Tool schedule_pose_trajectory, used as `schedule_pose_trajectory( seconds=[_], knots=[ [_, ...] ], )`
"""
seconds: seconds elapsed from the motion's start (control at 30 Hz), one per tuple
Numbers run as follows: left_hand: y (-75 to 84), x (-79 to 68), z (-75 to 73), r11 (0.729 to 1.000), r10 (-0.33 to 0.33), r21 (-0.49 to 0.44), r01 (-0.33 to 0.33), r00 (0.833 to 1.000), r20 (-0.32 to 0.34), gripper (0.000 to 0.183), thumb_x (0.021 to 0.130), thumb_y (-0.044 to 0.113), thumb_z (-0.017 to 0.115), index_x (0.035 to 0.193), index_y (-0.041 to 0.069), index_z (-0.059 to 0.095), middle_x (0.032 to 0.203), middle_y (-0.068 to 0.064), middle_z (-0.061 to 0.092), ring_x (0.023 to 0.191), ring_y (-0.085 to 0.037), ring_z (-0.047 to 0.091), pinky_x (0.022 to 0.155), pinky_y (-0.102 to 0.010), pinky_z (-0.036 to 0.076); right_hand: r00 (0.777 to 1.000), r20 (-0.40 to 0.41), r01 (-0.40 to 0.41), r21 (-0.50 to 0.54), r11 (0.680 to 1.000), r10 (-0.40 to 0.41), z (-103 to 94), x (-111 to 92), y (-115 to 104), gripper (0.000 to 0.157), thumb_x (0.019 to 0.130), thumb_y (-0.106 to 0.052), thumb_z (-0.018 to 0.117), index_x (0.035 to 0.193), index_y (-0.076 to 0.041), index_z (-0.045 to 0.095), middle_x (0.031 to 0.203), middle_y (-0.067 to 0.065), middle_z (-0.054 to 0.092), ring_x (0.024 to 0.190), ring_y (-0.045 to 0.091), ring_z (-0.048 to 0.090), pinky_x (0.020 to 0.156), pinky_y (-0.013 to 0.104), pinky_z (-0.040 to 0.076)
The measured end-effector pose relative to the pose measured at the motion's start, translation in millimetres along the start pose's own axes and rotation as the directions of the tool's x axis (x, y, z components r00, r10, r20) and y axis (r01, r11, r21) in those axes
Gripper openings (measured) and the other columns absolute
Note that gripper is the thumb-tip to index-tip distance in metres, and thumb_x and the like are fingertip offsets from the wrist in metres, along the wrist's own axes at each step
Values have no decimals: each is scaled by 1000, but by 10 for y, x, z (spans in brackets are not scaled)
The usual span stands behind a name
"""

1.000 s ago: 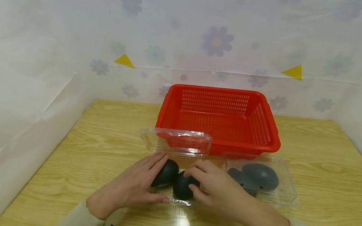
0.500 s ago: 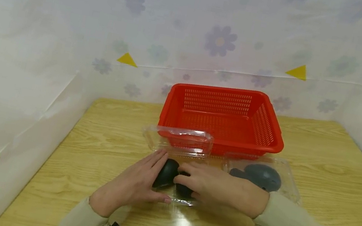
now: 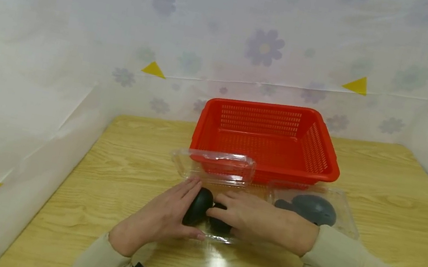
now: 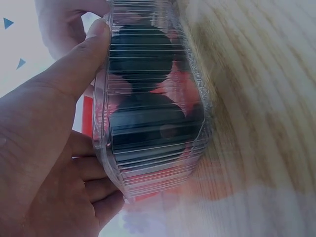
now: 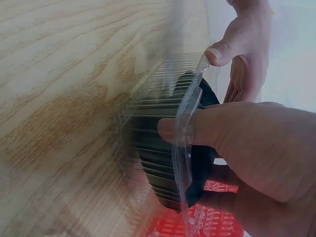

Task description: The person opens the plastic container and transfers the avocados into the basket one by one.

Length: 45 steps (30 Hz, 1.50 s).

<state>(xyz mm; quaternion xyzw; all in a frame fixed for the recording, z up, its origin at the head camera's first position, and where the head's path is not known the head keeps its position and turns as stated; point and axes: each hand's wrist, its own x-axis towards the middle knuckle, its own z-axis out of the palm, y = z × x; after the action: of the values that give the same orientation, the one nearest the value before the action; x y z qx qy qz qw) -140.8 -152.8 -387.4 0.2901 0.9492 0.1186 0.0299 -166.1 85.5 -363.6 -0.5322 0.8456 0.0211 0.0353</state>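
Note:
An open clear plastic clamshell box [image 3: 220, 238] holds two dark, egg-shaped pieces, whose kind I cannot tell. My left hand [image 3: 162, 214] grips the box's left end, thumb on the near rim and fingers along the far side, close against the left dark piece [image 3: 197, 209]. Fingers of my right hand [image 3: 253, 219] curl over the right dark piece [image 3: 219, 225] and cover much of it. In the right wrist view, the thumb [image 5: 169, 129] reaches inside the box wall. Both pieces show through the ribbed side [image 4: 148, 126] in the left wrist view.
Behind the box stands a red perforated basket [image 3: 259, 118], overlapped by the raised clear lid [image 3: 219, 165]. To the right lies a second clear box [image 3: 347, 216] with grey-blue oval pieces [image 3: 314, 209], partly behind my right forearm. White floral sheeting surrounds the wooden table.
My right hand has turned and lowered over the right dark piece, with its forearm swinging across the second box. My left hand keeps its grip on the box.

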Motion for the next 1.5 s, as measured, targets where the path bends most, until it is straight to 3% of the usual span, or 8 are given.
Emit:
schedule_pose_trajectory(
  seconds=[0.3, 0.6, 0.9, 1.13, 1.5],
  knots=[
    [28, 33, 2, 1000, -5, 22, 4, 1000, 18, 112, 79, 69, 68, 157, 2, 22, 164, -14, 23, 152, -28, 24, 120, -45, 32, 1000, 7, 4, -61, 998, -3, -124, -49, -27, 58, 86, -27, 78, 139, -24, 55, 136, 3, 57, 125, 23, 56, 107, 41, 49],
    [46, 64, 10, 1000, -5, 29, 4, 1000, 18, 113, 79, 69, 68, 157, 2, 22, 164, -14, 23, 152, -29, 23, 120, -45, 31, 999, 27, -28, -46, 999, 29, -245, -143, -23, 64, 86, -31, 78, 143, -24, 51, 142, 4, 54, 131, 25, 53, 109, 44, 47],
    [46, 83, 14, 1000, -22, 23, 21, 999, 38, 113, 79, 68, 69, 157, 1, 21, 165, -14, 19, 153, -29, 21, 121, -46, 30, 995, -95, 2, -28, 1000, -4, -331, -308, 39, 65, 82, -30, 81, 140, -22, 53, 138, 5, 59, 124, 25, 58, 103, 43, 52],
    [52, 93, 13, 999, -17, 36, 16, 999, 30, 115, 77, 69, 70, 157, 1, 21, 165, -13, 19, 153, -29, 22, 120, -46, 31, 995, -94, -33, 14, 999, 34, -392, -433, 63, 67, 83, -28, 81, 142, -22, 51, 139, 6, 58, 123, 26, 59, 100, 45, 53],
    [55, 59, -21, 999, -24, 37, 23, 999, 34, 115, 77, 67, 72, 157, 1, 23, 165, -14, 20, 152, -29, 22, 121, -46, 30, 977, -190, -85, 50, 995, 93, -563, -702, 141, 69, 81, -23, 82, 142, -28, 52, 133, -1, 59, 115, 21, 62, 95, 41, 56]
  ],
)
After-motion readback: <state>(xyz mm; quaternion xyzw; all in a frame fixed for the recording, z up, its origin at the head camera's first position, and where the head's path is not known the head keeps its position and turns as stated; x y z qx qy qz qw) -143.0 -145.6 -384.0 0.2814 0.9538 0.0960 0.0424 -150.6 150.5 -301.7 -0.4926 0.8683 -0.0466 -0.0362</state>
